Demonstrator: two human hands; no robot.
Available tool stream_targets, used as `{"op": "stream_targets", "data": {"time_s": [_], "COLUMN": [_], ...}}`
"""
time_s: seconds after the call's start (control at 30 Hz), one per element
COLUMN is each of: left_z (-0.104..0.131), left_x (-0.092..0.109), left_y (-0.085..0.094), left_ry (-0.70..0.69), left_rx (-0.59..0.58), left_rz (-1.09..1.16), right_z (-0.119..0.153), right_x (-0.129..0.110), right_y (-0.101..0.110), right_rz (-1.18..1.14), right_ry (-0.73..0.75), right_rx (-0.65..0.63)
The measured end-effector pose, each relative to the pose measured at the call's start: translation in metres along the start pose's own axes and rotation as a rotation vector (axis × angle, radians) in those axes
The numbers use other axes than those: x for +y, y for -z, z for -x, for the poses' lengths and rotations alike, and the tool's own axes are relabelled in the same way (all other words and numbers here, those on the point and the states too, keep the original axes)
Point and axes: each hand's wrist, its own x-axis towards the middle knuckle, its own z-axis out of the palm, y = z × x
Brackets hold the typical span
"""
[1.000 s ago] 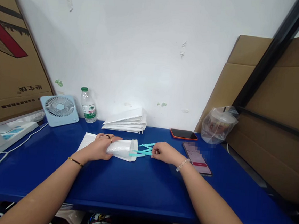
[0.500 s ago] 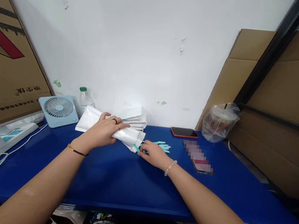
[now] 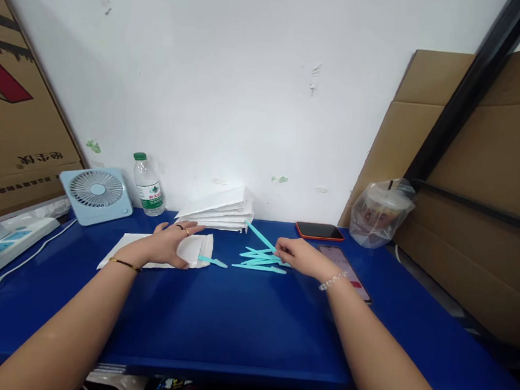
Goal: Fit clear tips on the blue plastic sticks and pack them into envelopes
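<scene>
My left hand (image 3: 167, 244) lies spread on a white padded envelope (image 3: 123, 242) on the blue table, fingers apart. A turquoise eyebrow razor (image 3: 214, 261) sticks partway out of the envelope's right end. My right hand (image 3: 299, 256) pinches another turquoise eyebrow razor (image 3: 260, 236), held tilted with its far end up and to the left. Below it a loose pile of several such razors (image 3: 260, 268) lies on the table, partly hidden by the right hand. Behind the left hand is a stack of white padded envelopes (image 3: 222, 210).
A blue fan (image 3: 97, 194) and a water bottle (image 3: 149, 185) stand at the back left, a power strip (image 3: 9, 246) at the left edge. On the right are a red-edged phone (image 3: 319, 231), a second phone (image 3: 349, 269) and a bagged drink cup (image 3: 381, 213). Cardboard (image 3: 493, 179) borders the right side.
The envelope has come down flat onto the table, and my left hand has opened on it. My right hand has left the razor in the envelope, moved right and lifted another from the pile.
</scene>
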Motion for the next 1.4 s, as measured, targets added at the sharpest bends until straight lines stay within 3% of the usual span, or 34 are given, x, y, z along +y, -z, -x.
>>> {"op": "stream_targets", "data": {"time_s": [0.2,0.43,0.5,0.6,0.73,0.83,0.9,1.03,1.13,1.23,1.3,1.4], "left_z": [-0.014,-0.015,-0.017,-0.021,-0.023,-0.021,-0.019,-0.016,-0.018,-0.026,-0.034,-0.043], "left_x": [0.0,0.02,0.024,0.018,0.002,-0.006,-0.01,-0.012,0.005,0.045,0.077,0.107], "left_y": [-0.009,-0.023,-0.024,-0.027,-0.034,-0.037,-0.036,-0.03,-0.022,-0.013,-0.009,-0.011], "left_ry": [0.015,-0.166,-0.173,-0.063,-0.012,-0.072,-0.091,-0.079,-0.106,-0.237,-0.329,-0.4], "left_rx": [-0.081,0.022,0.058,0.076,0.028,0.039,0.021,0.003,0.151,0.291,0.281,0.155], "left_rz": [0.072,0.296,0.292,0.23,0.268,0.342,0.368,0.31,0.267,0.442,0.505,0.513], "right_z": [-0.004,-0.014,-0.024,-0.048,-0.088,-0.107,-0.108,-0.077,-0.045,-0.023,-0.017,-0.015], "right_x": [-0.007,-0.031,-0.041,-0.054,-0.069,-0.074,-0.071,-0.04,-0.009,0.005,0.004,-0.002], "right_y": [-0.014,-0.043,-0.054,-0.07,-0.08,-0.075,-0.065,-0.031,-0.011,-0.01,-0.016,-0.022], "right_rz": [-0.005,0.142,0.165,0.236,0.263,0.186,0.151,0.039,-0.258,-0.51,-0.598,-0.662], "right_ry": [0.101,0.099,0.117,0.104,-0.037,-0.082,-0.085,-0.117,-0.175,-0.135,-0.127,-0.123], "right_rx": [-0.146,0.093,0.113,0.155,0.039,-0.159,-0.221,-0.083,-0.003,0.048,0.078,0.082]}}
